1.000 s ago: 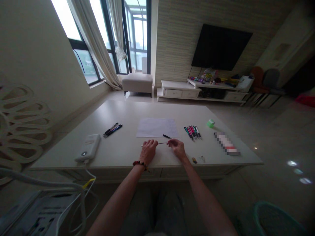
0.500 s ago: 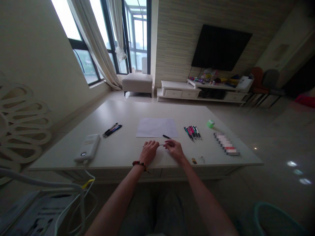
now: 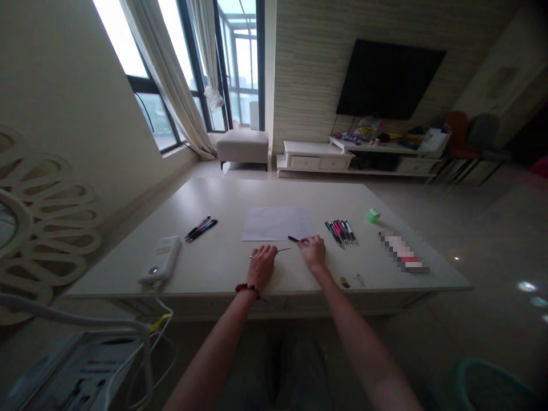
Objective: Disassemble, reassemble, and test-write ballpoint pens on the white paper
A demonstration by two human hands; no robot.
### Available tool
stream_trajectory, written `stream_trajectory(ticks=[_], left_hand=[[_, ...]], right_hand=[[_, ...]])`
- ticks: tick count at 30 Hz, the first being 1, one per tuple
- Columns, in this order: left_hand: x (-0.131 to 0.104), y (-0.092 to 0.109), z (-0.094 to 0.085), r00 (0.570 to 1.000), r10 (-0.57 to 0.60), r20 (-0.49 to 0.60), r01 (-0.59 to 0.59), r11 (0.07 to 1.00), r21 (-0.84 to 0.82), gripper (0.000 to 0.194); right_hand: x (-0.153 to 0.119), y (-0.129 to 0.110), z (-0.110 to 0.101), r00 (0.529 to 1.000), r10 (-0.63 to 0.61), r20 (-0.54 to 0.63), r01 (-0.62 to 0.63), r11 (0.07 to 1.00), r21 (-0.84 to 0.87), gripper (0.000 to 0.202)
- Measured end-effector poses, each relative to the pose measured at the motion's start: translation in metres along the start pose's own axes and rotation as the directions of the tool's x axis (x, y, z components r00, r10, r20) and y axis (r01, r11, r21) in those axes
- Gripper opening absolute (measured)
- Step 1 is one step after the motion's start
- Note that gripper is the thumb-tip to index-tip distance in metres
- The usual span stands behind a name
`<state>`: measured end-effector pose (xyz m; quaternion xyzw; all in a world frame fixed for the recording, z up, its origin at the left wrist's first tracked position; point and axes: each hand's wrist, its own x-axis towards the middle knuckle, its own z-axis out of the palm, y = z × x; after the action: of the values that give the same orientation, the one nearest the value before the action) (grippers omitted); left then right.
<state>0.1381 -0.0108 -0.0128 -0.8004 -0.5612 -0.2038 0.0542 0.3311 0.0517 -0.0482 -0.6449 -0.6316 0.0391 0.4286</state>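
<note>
My left hand (image 3: 262, 267), with a beaded bracelet at the wrist, is closed around a thin pen refill (image 3: 284, 249). The refill's dark, narrow end sticks out to the right of the fingers, and a pale end peeks out on the left. Close by, my right hand (image 3: 312, 252) pinches the near end of a short black pen barrel (image 3: 293, 238) at the lower right edge of a white sheet of paper (image 3: 274, 222). The fingertips partly cover the barrel.
Several pens (image 3: 341, 232) lie in a row right of the paper, and a few dark pens (image 3: 201, 228) at left. A white power bank (image 3: 161, 260) with a cable, a green-white container (image 3: 373, 215) and a pixelated item (image 3: 402, 251) rest on the white table (image 3: 222, 197).
My right hand has let go of the refill's end and moved up and right to the black barrel. My left hand keeps the refill. The view has shifted slightly.
</note>
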Motion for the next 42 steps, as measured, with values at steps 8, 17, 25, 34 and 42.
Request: stream_trajectory(ticks=[8, 17, 25, 34, 42], left_hand=[[0.001, -0.001, -0.001, 0.997, -0.075, 0.020, 0.075, 0.997, 0.017, 0.020], [0.001, -0.001, -0.001, 0.998, -0.066, 0.017, 0.065, 0.998, 0.010, 0.020], [0.000, 0.000, -0.002, 0.998, -0.051, 0.020, 0.051, 0.999, 0.001, 0.019], [0.000, -0.001, -0.002, 0.997, -0.070, 0.025, 0.070, 0.997, 0.018, 0.018], [0.000, 0.000, -0.004, 0.996, -0.084, 0.039, 0.084, 0.996, -0.016, 0.021]], right_hand=[[-0.012, 0.001, -0.008, 0.990, 0.045, 0.133, -0.106, 0.859, 0.501, 0.023], [-0.015, -0.003, -0.016, 0.976, 0.108, 0.188, -0.208, 0.706, 0.676, 0.029], [-0.016, -0.008, -0.021, 0.973, 0.085, 0.213, -0.210, 0.708, 0.674, 0.028], [-0.016, -0.007, -0.022, 0.979, 0.095, 0.181, -0.194, 0.712, 0.674, 0.023], [-0.017, -0.008, -0.023, 0.981, 0.096, 0.167, -0.184, 0.720, 0.669, 0.023]])
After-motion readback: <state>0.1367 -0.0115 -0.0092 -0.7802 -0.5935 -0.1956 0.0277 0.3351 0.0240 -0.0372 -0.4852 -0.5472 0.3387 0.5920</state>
